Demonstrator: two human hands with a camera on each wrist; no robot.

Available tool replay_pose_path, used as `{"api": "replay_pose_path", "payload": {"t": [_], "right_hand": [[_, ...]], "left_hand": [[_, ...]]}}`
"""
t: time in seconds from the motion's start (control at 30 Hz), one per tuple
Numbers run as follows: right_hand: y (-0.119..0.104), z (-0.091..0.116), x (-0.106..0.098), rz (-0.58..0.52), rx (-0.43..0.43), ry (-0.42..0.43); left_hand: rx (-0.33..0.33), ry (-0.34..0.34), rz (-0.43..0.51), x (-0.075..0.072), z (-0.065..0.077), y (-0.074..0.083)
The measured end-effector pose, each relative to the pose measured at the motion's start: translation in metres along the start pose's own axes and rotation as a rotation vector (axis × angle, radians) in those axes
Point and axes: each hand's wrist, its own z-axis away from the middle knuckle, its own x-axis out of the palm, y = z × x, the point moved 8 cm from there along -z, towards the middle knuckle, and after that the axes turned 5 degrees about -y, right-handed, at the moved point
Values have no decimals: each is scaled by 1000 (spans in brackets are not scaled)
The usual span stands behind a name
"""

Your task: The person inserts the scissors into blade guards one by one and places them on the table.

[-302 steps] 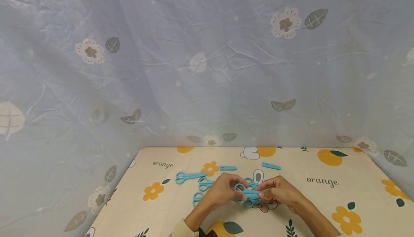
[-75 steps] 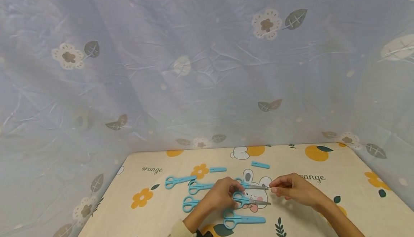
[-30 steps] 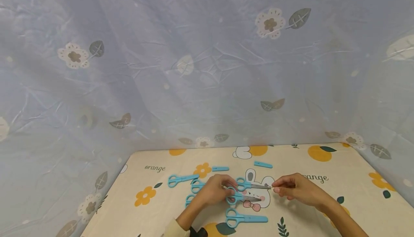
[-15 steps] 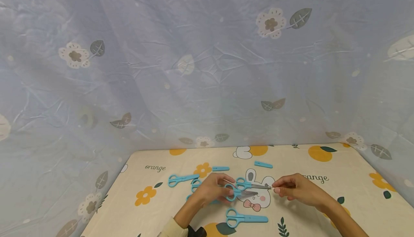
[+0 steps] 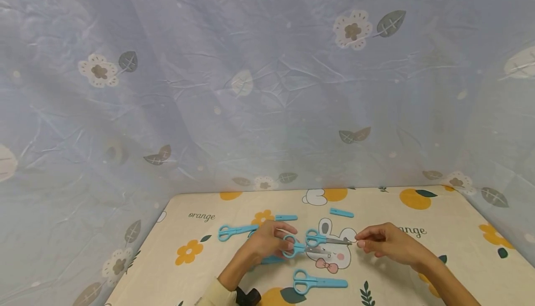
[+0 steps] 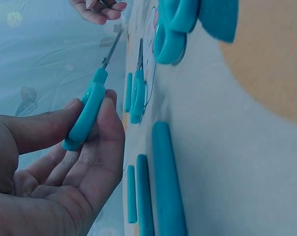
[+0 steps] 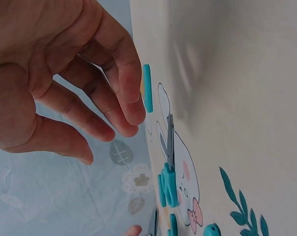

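Note:
My left hand [image 5: 267, 241] pinches the light blue handle of a pair of scissors [image 5: 298, 249] between thumb and fingers. Their bare metal blades point right, held above the cloth, as the left wrist view shows. My right hand [image 5: 386, 242] has loosely bent fingers and nothing in them; it hovers near the tip of a second pair of uncovered scissors [image 5: 316, 237] lying on the cloth. In the right wrist view these scissors [image 7: 169, 184] lie below the fingertips. Nearer the front lies a third pair of scissors [image 5: 319, 282] with a blue sheath over its blades.
Two loose blue sheaths, one at the back left [image 5: 286, 218] and one at the back right [image 5: 342, 212], lie on the patterned tablecloth [image 5: 451, 222]. Sheathed scissors [image 5: 237, 230] lie at the left; more sheathed scissors [image 5: 272, 260] are partly hidden by my left hand.
Over the last seconds my left hand has lifted the bare scissors and moved them left. My right hand stays nearly still. Since the oldest frame, sheathed scissors have been laid at the front.

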Motion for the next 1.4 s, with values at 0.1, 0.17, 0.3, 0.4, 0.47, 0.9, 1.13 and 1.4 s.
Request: {"api": "replay_pose_path", "payload": {"t": [0.1,0.17,0.3,0.4,0.47,0.9,1.13,1.4], "right_hand": [[-2,-1,-5,18,-10,2],[-3,-3,-8,31,-9,5],[-3,-9,-15,47,6,11],[0,-13,-21,62,25,17],[3,-16,-24,67,41,20],[17,-35,-41,39,38,47],[22,-48,-43,44,16,89],[22,-63,-46,44,-15,142]], "left_hand": [[6,-16,-16,-5,2,2],[11,-24,-27,-8,4,3],[22,-30,-61,-15,8,7],[38,-35,-89,-19,11,9],[46,-39,-94,-22,13,11],[102,-20,-127,-50,22,19],[101,1,-108,-56,22,19],[105,1,-71,-59,20,17]]}}
